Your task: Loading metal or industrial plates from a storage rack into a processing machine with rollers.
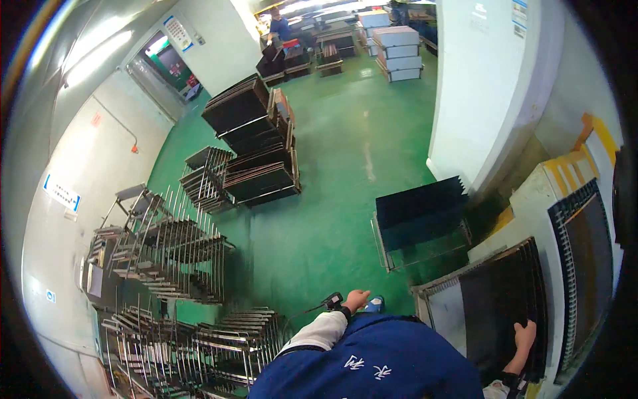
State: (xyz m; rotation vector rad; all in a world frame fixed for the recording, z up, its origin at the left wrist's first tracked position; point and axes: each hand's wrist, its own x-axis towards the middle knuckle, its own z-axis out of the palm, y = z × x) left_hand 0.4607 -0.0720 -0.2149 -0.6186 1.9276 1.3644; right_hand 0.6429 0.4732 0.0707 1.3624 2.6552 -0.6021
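My right hand is closed at the edge of a thin dark panel, one of several standing close together in a rack at the lower right. Part of the rack's near side looks pale grey. My left hand hangs in front of my body over the green floor, its fingers curled with nothing visible in them. A black strap with a small device sits on the left wrist. To the right of the rack, a dark panel with a toothed edge leans upright.
A wire rack of black sheets stands ahead right. Empty metal racks crowd the left; loaded dark racks stand beyond them. A white pillar rises at right. Pale grey boxes and a person are far off.
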